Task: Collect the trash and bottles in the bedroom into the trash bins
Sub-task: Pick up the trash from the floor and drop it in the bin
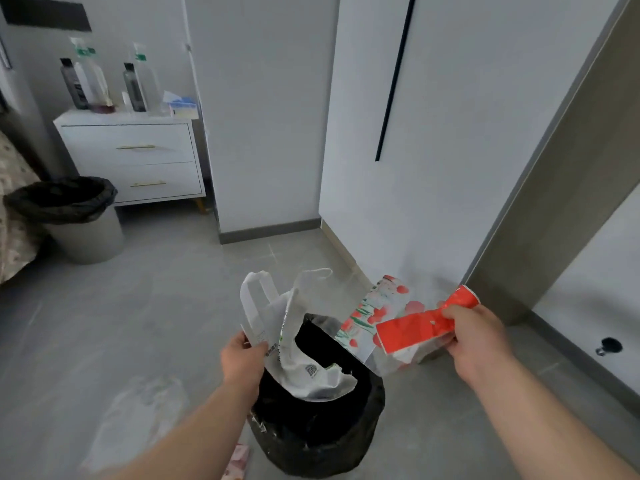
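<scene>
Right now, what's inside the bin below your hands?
A white bag, gripped by the left hand, dips into the bin. Beneath it only dark liner shows; anything deeper is hidden.

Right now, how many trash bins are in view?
2. A black-lined bin stands nearest, bottom centre; a grey bin with a black liner stands far left beside the nightstand. More may be hidden.

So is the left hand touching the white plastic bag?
Touching: the head view shows the left hand pinching the edge of the white plastic bag.
</scene>
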A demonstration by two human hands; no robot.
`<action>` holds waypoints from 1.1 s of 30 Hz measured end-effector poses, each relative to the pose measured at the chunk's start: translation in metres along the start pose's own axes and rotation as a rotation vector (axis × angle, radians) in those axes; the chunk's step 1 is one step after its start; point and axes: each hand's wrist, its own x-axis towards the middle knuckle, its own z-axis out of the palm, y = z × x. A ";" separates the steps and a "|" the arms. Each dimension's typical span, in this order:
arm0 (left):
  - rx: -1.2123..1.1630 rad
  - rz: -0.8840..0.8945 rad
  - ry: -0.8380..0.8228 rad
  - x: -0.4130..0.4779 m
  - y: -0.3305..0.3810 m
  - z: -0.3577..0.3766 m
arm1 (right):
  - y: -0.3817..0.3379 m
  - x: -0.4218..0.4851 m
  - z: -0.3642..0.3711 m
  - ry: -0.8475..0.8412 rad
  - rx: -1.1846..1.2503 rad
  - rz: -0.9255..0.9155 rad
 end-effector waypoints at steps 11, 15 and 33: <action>0.395 -0.004 -0.122 0.002 -0.031 0.013 | 0.005 0.004 0.012 -0.032 -0.052 -0.007; 0.466 0.002 -0.261 -0.005 -0.024 -0.008 | -0.002 -0.005 0.016 -0.051 -0.049 -0.029; 1.148 0.320 -0.512 0.009 -0.057 -0.056 | 0.050 -0.003 0.097 -0.457 -0.472 -0.056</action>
